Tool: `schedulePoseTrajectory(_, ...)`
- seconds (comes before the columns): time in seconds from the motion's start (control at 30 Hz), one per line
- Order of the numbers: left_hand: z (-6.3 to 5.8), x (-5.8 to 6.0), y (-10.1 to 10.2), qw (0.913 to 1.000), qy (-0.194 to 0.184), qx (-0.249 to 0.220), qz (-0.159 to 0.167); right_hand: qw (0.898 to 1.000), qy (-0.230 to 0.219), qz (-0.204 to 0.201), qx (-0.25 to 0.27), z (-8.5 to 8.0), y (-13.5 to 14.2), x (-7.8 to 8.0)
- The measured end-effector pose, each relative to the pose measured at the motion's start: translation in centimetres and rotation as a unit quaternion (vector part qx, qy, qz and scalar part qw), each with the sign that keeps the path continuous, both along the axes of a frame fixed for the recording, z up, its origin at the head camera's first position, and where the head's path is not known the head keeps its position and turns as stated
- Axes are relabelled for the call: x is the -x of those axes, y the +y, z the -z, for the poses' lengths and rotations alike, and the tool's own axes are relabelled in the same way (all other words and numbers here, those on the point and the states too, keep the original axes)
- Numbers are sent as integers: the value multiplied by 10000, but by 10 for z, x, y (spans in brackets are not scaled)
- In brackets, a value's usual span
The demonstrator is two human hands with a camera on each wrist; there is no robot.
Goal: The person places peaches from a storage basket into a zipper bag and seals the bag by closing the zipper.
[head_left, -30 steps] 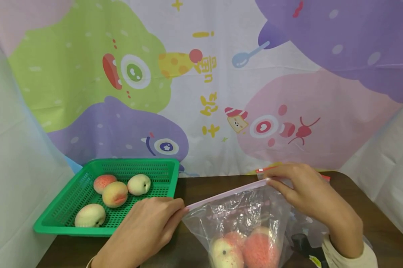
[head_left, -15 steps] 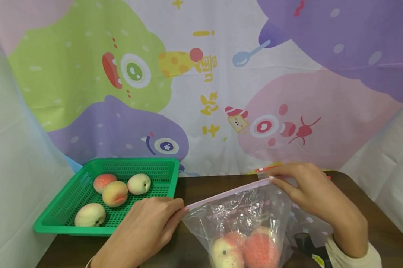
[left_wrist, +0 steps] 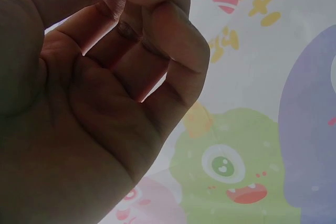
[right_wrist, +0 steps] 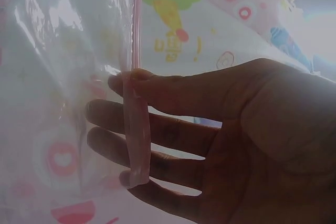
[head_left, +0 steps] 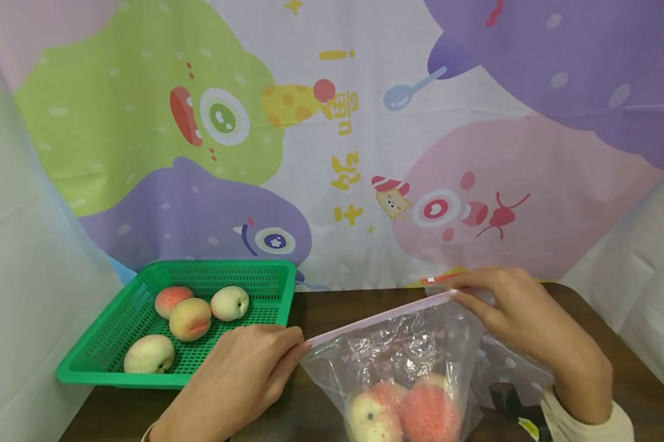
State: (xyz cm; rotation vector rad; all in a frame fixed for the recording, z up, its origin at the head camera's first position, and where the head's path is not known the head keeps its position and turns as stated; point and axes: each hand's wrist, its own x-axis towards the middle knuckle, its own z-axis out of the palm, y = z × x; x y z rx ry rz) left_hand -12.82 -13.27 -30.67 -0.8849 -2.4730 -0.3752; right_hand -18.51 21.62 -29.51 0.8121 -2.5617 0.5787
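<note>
A clear zip bag (head_left: pixel 404 337) with a pink seal strip (head_left: pixel 376 316) stands upright at the front of the table. Several peaches are inside it, among them a pale one (head_left: pixel 373 418) and a red one (head_left: pixel 431 414). My left hand (head_left: pixel 243 371) pinches the strip at its left corner; in the left wrist view its fingers (left_wrist: pixel 173 35) are curled and the bag is hidden. Near the strip's right end, my right hand (head_left: pixel 528 331) pinches it between thumb and fingers. The right wrist view shows the strip's loose end (right_wrist: pixel 138 140) crossing the other fingers.
A green basket (head_left: pixel 172 382) holding several peaches (head_left: pixel 190 319) stands at the left. Behind my right hand lies another clear bag with a red strip (head_left: pixel 441 279). A black object (head_left: pixel 505 399) sits by the right sleeve. A printed cloth (head_left: pixel 332 245) hangs behind the brown table (head_left: pixel 332 307).
My right hand has slid a little to the right along the pink strip, still pinching it. The black object by the sleeve has shifted right too. My left hand has stayed put.
</note>
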Motion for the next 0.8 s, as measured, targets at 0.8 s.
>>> schedulePoseTrajectory(0.8,-1,0,0,9999,-108,87,-10,9994,-170,272,112,2,14,4)
